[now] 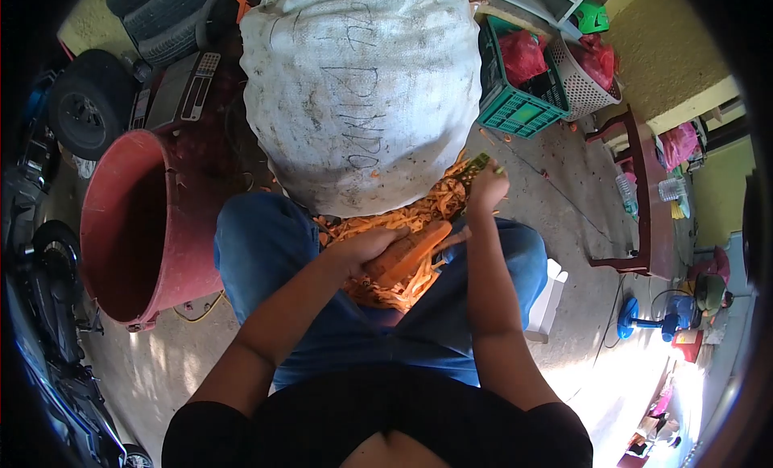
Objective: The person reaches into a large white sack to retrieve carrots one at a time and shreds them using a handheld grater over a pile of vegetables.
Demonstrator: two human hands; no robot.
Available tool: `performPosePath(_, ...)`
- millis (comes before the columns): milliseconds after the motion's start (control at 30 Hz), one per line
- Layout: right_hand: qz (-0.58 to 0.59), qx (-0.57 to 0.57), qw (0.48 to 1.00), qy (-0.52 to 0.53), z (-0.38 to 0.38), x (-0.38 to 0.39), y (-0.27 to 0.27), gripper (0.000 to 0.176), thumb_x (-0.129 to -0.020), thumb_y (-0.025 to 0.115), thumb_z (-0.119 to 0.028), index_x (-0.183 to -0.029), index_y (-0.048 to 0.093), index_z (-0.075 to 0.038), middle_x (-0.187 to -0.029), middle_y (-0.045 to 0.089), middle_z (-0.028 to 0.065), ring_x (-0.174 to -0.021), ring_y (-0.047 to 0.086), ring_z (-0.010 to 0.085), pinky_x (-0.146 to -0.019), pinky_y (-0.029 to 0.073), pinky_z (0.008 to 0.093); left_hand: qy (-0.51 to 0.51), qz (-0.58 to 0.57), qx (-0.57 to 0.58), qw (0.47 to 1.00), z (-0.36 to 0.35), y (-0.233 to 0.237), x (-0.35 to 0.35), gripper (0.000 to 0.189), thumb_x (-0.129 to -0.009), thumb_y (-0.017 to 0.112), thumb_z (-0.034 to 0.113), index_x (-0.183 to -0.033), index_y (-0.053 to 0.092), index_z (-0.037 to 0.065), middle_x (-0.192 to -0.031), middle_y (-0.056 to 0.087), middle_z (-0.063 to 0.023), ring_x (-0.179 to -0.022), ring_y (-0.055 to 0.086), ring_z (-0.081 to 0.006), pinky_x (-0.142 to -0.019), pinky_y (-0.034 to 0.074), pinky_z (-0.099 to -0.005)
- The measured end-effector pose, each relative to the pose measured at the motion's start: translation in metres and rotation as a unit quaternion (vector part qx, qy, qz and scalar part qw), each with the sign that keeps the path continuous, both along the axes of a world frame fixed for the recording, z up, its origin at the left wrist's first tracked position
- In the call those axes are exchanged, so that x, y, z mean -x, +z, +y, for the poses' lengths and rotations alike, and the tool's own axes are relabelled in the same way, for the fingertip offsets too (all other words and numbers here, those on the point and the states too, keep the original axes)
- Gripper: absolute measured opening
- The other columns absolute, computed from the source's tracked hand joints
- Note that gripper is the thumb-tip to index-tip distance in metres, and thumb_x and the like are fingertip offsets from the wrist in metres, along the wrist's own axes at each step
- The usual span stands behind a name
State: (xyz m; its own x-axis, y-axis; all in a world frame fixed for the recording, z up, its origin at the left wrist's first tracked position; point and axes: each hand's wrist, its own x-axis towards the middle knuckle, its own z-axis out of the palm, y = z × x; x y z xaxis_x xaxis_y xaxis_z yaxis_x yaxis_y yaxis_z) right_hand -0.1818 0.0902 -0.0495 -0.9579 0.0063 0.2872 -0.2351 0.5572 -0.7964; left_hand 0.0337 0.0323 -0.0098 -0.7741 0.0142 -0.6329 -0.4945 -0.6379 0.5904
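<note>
Between the knees, my left hand [377, 247] is closed round a large orange root vegetable [403, 259], its peeled side facing right. Up and to the right, my right hand [488, 186] grips a green tool [475, 164], whose exact shape is partly hidden by the fingers. A strip of peel hangs near the vegetable's tip. Orange peelings [411, 218] lie in a heap beneath and beyond both hands, against the foot of a big white sack [362, 90].
To the left stands a deep red bin [165, 226], with a tyre [90, 106] behind it. A green crate [519, 106] and a white perforated basket [581, 90] hold red bags at upper right. Farther right are a wooden bench [656, 210] and a blue fan [676, 315].
</note>
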Motion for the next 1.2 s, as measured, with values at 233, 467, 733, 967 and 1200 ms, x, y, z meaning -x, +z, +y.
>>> performPosePath(233,-0.161,0.222,0.934,0.229,-0.011,-0.073,0.034,0.026,-0.081,0.049,-0.021,-0.074,0.054,0.003,-0.057,0.054,0.0089,-0.048,0.049,0.0182,-0.048,0.039,0.0303,0.179,0.023,-0.113,0.977,-0.021,-0.015,0.014,0.033,-0.086,0.037,0.031,-0.103,0.046,0.004,-0.082,0.057,-0.0069,-0.075,0.058,-0.0175,-0.068,0.049,-0.0343)
performPosePath(467,-0.104,0.164,0.935,0.297,-0.017,-0.107,0.032,0.021,-0.082,0.048,-0.018,-0.076,0.053,0.003,-0.058,0.053,0.0155,-0.051,0.052,0.0246,-0.05,0.039,0.033,0.216,0.106,-0.266,0.933,-0.02,-0.041,0.011,0.029,-0.085,0.038,0.026,-0.099,0.05,0.004,-0.088,0.057,-0.0089,-0.078,0.058,-0.0197,-0.067,0.049,-0.0359)
performPosePath(733,-0.011,0.082,0.983,0.167,-0.017,-0.069,0.025,0.025,-0.079,0.05,-0.021,-0.073,0.053,0.003,-0.056,0.052,0.0183,-0.051,0.051,0.0337,-0.048,0.039,0.0361,0.088,0.011,-0.12,0.989,-0.022,-0.038,0.014,0.032,-0.086,0.034,0.027,-0.096,0.048,0.001,-0.08,0.057,-0.0106,-0.065,0.058,-0.0194,-0.058,0.05,-0.0302)
performPosePath(967,-0.108,0.155,0.977,0.098,-0.003,-0.017,0.023,0.027,-0.08,0.05,-0.022,-0.072,0.053,0.003,-0.053,0.051,0.0106,-0.047,0.048,0.0196,-0.047,0.039,0.0315,0.1,0.048,-0.183,0.977,-0.011,-0.008,0.006,0.038,-0.086,0.035,0.035,-0.096,0.046,0.0,-0.075,0.055,-0.0119,-0.066,0.057,-0.0243,-0.057,0.049,-0.0369)
performPosePath(1200,-0.103,0.133,0.933,0.317,-0.014,-0.11,0.053,0.02,-0.082,0.047,-0.018,-0.078,0.053,0.001,-0.061,0.053,0.0057,-0.054,0.047,0.012,-0.05,0.039,0.0267,0.208,0.063,-0.196,0.956,-0.022,-0.026,0.014,0.029,-0.085,0.039,0.028,-0.097,0.05,0.004,-0.081,0.057,-0.0085,-0.07,0.058,-0.0179,-0.06,0.05,-0.0324)
